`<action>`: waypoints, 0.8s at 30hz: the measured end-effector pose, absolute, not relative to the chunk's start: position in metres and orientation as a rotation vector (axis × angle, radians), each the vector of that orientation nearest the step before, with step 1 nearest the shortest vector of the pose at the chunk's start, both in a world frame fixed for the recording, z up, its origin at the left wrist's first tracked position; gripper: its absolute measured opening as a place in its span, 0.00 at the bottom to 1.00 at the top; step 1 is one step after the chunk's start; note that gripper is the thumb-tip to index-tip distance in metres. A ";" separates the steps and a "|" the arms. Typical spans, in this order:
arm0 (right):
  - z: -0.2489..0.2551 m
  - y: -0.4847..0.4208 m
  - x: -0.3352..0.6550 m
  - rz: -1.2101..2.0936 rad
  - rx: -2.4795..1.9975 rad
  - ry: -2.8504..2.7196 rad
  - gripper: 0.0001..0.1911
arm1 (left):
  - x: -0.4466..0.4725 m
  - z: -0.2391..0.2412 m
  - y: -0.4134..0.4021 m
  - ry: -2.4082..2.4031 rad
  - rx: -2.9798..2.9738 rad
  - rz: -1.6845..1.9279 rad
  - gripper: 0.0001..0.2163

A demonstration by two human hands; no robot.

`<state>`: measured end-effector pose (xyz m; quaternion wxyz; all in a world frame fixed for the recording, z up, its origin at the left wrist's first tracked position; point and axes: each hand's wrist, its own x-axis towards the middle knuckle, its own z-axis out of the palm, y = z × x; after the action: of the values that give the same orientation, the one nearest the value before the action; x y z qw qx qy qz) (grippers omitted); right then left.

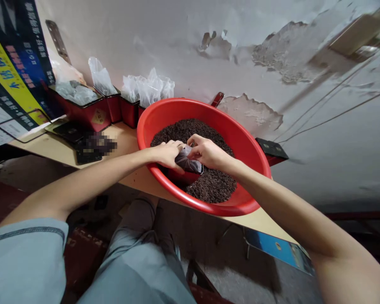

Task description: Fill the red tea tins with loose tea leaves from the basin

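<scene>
While both our hands work over the basin (164,112), the head view shows the left hand (167,153) and right hand (207,152) closed from either side on a small clear bag (186,162). The fingers are curled and pinching its film, with no gap between hand and bag. The bag sits low in the basin, just above the dark leaves (209,185), and looks partly filled. We cannot tell whether its mouth is open.

We judge the thin film to be the weak point. A hard pinch or a tug from both sides could tear it or let it slip, dropping its contents back into the heap. The basin's near rim reaches the front edge of the table (126,141), so pressing down on that side might tip it and spill leaves onto our lap. The lined tins (96,114) stand well apart along the wall, out of harm's way.
</scene>
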<state>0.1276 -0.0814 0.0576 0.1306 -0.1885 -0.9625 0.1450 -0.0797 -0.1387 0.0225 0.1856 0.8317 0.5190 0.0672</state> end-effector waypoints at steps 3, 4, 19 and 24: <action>0.054 -0.087 0.120 0.464 -0.706 -2.665 0.10 | -0.059 0.029 -0.147 1.641 2.311 0.359 0.32; 0.053 -0.090 0.118 0.467 -0.806 -2.601 0.10 | -0.051 0.030 -0.149 1.713 2.280 0.418 0.30; 0.054 -0.079 0.128 1.192 -1.125 -2.380 0.22 | -0.053 0.057 -0.122 1.452 2.271 0.755 0.12; 0.043 -0.090 0.100 0.964 -1.287 -2.426 0.06 | -0.046 0.057 -0.132 1.543 2.270 0.734 0.12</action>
<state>0.1002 -0.0905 0.0430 0.1153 -0.4393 -0.8279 0.3290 -0.0461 -0.1322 0.0567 0.1494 0.7900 0.5369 0.2555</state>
